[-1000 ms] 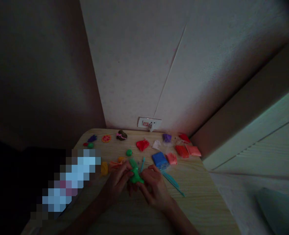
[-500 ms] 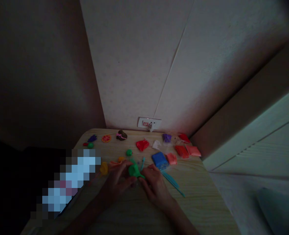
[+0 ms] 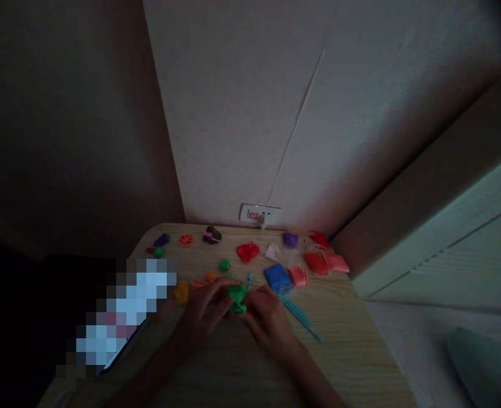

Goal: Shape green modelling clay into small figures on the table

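Note:
A lump of green modelling clay [image 3: 237,298] is between my two hands, over the near middle of the wooden table. My left hand [image 3: 206,310] grips its left side with thumb and fingers. On its right side, the curled fingers of my right hand [image 3: 268,318] pinch the clay's edge; their tips are partly hidden. Just beyond the hands lie a small green ball [image 3: 225,265] and a thin light-blue stick [image 3: 249,281]. Yellow clay [image 3: 181,292] and an orange piece [image 3: 198,284] sit beside my left hand. Blue-green modelling tools [image 3: 299,313] lie right of my right hand.
A blurred-out lit screen [image 3: 135,306] stands along the table's left side. Packets of clay, blue [image 3: 278,277], red [image 3: 248,251] and purple [image 3: 290,239], lie at the back right. Small shaped pieces, including a round slice [image 3: 186,241], line the back left. A wall socket [image 3: 259,215] is behind.
The green clay's stretched tail toward my right hand is gone; the lump now looks bunched and folded between the fingers. Both hands stay in nearly the same place. The view has shifted slightly.

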A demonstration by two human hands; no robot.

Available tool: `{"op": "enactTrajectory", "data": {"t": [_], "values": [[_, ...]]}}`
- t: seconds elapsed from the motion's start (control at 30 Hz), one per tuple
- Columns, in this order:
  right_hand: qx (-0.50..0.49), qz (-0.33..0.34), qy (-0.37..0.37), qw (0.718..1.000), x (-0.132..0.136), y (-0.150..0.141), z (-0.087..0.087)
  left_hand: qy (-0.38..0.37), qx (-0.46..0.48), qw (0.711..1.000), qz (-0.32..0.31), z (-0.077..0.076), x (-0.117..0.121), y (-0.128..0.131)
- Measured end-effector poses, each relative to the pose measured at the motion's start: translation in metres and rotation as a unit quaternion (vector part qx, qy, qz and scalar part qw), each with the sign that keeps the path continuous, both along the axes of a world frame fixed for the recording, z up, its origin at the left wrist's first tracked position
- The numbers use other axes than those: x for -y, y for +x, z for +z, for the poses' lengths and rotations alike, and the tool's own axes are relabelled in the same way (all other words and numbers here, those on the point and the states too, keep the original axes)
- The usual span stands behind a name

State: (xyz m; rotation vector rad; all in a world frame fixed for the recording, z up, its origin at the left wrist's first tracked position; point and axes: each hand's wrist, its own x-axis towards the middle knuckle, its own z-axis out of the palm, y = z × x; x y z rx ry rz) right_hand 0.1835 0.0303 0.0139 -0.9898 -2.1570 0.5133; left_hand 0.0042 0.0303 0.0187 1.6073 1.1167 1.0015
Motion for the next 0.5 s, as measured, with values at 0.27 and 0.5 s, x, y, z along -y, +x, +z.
{"op": "enactTrajectory", "data": {"t": [0.27, 0.5], "values": [[0.014, -0.036, -0.018, 0.999, 0.0, 0.0, -0.002, 0.001, -0.001, 1.0, -0.014, -0.006, -0.001, 0.001], [0.045, -0.052, -0.031, 0.997, 0.0, 0.0, -0.003, -0.001, -0.063, 0.998, -0.022, 0.003, -0.002, 0.001]]}}
